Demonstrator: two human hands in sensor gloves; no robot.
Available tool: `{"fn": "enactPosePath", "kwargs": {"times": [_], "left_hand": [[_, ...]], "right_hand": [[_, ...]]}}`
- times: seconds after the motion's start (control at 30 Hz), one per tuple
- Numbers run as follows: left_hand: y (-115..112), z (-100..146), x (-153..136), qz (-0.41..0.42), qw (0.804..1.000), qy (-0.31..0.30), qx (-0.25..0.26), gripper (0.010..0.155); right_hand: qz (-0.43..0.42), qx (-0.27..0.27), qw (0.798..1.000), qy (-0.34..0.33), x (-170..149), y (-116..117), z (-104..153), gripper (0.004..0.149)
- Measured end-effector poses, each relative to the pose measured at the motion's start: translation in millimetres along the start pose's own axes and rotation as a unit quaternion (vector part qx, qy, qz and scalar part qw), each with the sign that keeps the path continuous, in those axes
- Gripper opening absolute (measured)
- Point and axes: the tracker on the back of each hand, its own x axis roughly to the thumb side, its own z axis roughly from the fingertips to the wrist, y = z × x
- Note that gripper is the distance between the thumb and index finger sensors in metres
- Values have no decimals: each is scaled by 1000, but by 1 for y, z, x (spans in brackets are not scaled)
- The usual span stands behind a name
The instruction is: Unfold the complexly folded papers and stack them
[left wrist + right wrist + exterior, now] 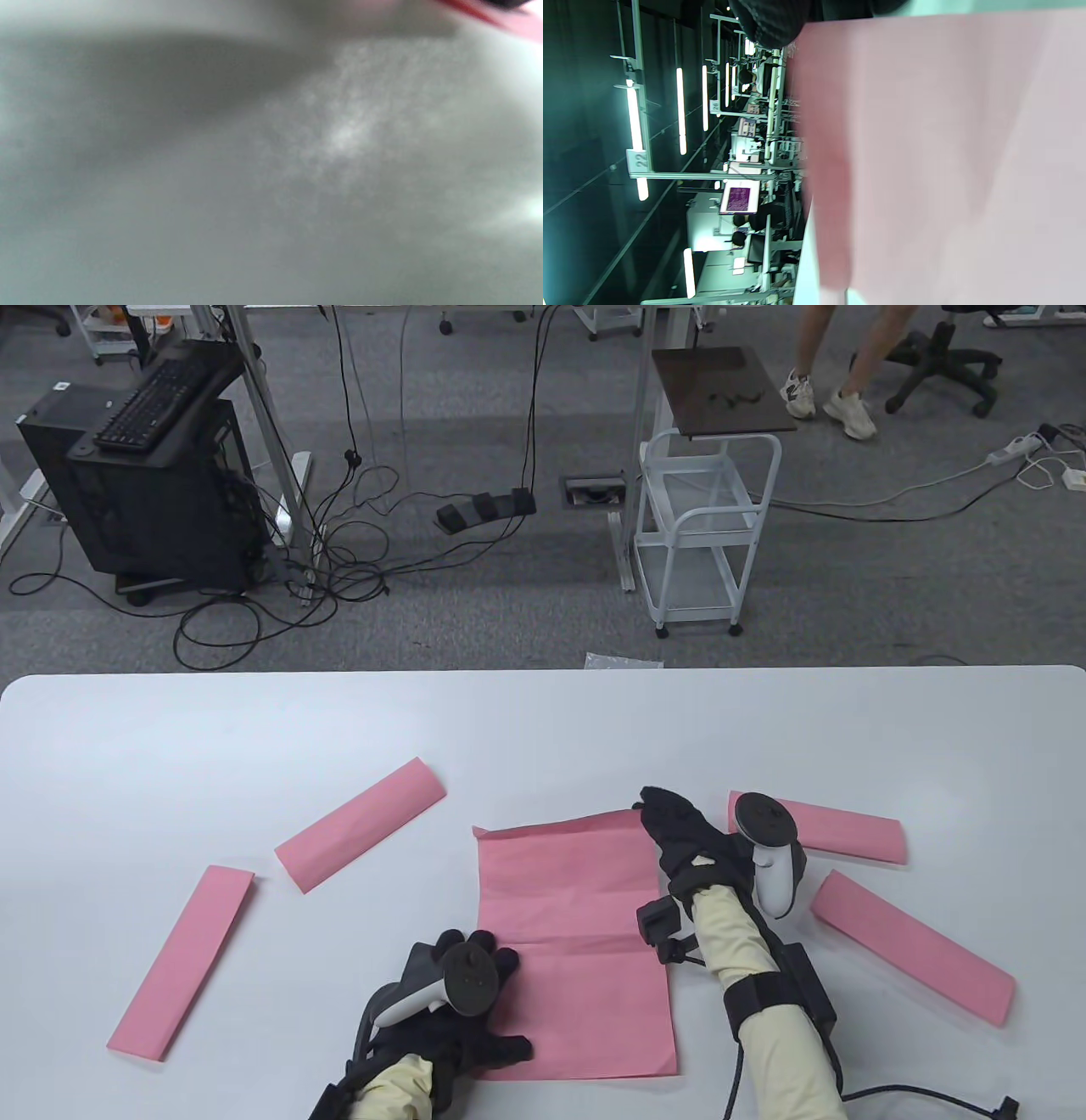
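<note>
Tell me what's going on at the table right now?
A person in sensor gloves is flattening one pink sheet in the middle of the white table. The left hand presses its near left corner; the right hand rests at its far right corner. The sheet lies open, creases showing. Four folded strips wait: two on the left, two on the right. No stack yet.

Only one legible mark from my end: number "22" on small white tag (640,159) fixed to grey metal ceiling rail, right wrist view, digits turned sideways with tilted camera. Second white tag (715,105) further along rail too small for me to read. Table view, left wrist view: no readable text
</note>
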Motion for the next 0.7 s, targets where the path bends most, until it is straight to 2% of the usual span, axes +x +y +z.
{"fn": "enactPosePath", "kwargs": {"times": [0.07,0.1,0.17,0.23,0.27,0.33,0.4,0.47,0.57,0.63,0.7], "left_hand": [[0,0,0,-1,1000,2,-2,99],[0,1,0,-1,1000,2,-3,99],[0,1,1,-1,1000,3,-3,99],[0,1,1,-1,1000,3,-4,99],[0,1,1,-1,1000,4,-5,99],[0,1,1,-2,1000,4,-5,99],[0,1,1,-3,1000,5,-6,99],[0,1,1,-4,1000,8,-9,100],[-1,1,1,-7,1000,14,-12,100],[-1,1,1,-6,1000,14,-13,100],[-1,1,1,-6,1000,15,-12,100]], "right_hand": [[53,20,998,-23,5,3,8,72],[121,43,991,-43,7,7,16,74],[274,86,955,-75,5,22,34,76],[427,167,884,-89,-10,46,57,76],[496,220,836,-83,-23,61,71,78],[557,280,779,-73,-41,81,86,81],[562,305,766,-65,-54,96,92,83],[555,314,768,-56,-63,108,91,83],[611,303,730,-47,-70,108,86,83],[577,300,759,-25,-74,96,85,80],[577,294,762,-10,-77,79,85,77]]}}
